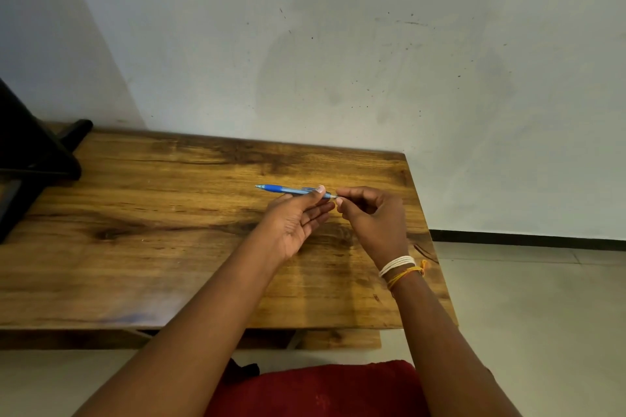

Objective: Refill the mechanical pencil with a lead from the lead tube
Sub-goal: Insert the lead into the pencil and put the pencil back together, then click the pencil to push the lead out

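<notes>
While the left hand (298, 213) held the blue mechanical pencil (288, 190) level above the wooden counter (169, 230), the right hand (369, 213) pinched its rear end, likely to open it for lead.

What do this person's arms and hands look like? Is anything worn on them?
Both forearms are bare, with no sleeves or gloves in view. The left hand wears nothing: no ring, watch or band shows. The right hand has threads tied round its wrist: several turns of white cord and, just below them, thinner orange-yellow strands ending in a small knot. The fingers show no rings.
</notes>
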